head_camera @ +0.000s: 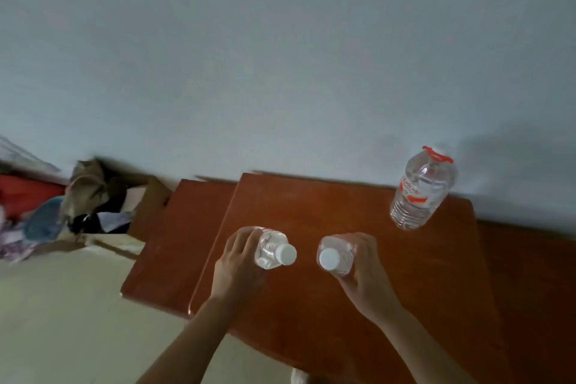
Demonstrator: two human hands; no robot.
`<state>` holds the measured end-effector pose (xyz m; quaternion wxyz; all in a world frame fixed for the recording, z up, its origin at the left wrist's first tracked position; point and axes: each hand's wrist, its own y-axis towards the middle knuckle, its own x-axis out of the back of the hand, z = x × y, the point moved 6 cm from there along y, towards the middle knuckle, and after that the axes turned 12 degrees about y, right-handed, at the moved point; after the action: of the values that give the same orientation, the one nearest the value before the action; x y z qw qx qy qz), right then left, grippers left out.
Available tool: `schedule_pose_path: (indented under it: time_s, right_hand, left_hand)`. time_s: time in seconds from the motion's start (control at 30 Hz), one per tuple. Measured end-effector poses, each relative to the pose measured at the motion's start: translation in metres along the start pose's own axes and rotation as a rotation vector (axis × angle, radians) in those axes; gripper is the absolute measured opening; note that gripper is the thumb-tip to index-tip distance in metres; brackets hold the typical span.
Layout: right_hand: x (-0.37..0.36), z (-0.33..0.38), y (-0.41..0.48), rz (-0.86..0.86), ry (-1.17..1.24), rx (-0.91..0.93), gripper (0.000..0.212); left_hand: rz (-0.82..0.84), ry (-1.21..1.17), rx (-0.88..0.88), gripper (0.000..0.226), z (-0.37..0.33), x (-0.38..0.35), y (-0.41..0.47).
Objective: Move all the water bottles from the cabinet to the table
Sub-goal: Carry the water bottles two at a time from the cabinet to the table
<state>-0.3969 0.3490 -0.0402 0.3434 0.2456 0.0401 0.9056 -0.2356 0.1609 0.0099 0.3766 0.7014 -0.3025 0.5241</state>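
My left hand grips a small clear water bottle with a white cap, seen from above. My right hand grips a second small clear bottle, also white-capped. Both bottles are upright over the middle of the reddish-brown wooden table; whether their bases touch it is hidden. A large clear water jug with a red handle and red label stands at the table's far right, near the wall. The cabinet is out of view.
A lower reddish-brown surface adjoins the table's left side. Further left, an open cardboard box holds clothes, and a pile of fabric lies on the pale floor. A plain grey wall rises behind the table.
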Motion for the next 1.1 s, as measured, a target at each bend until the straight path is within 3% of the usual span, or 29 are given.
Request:
schedule_pose_path:
  time_s: [0.3, 0.5, 0.8, 1.1]
  right_hand:
    - [-0.108, 0.158, -0.034, 0.330, 0.034, 0.379, 0.072]
    - [-0.208, 0.288, -0.114, 0.541, -0.031, 0.640, 0.077]
    - [-0.387, 0.495, -0.332, 0.736, -0.112, 1.077, 0.066]
    - [-0.528, 0.634, -0.562, 0.882, 0.086, 1.282, 0.072]
  left_hand:
    - [-0.098, 0.317, 0.566, 0.071, 0.077, 0.170, -0.226]
    - [-0.144, 0.534, 0.945, 0.064, 0.102, 0.255, -0.413]
    - [-0.375, 0.703, 1.428, 0.057, 0.117, 0.361, -0.755]
    - [-0.474, 0.716, 1.839, 0.046, 0.119, 0.390, -1.032]
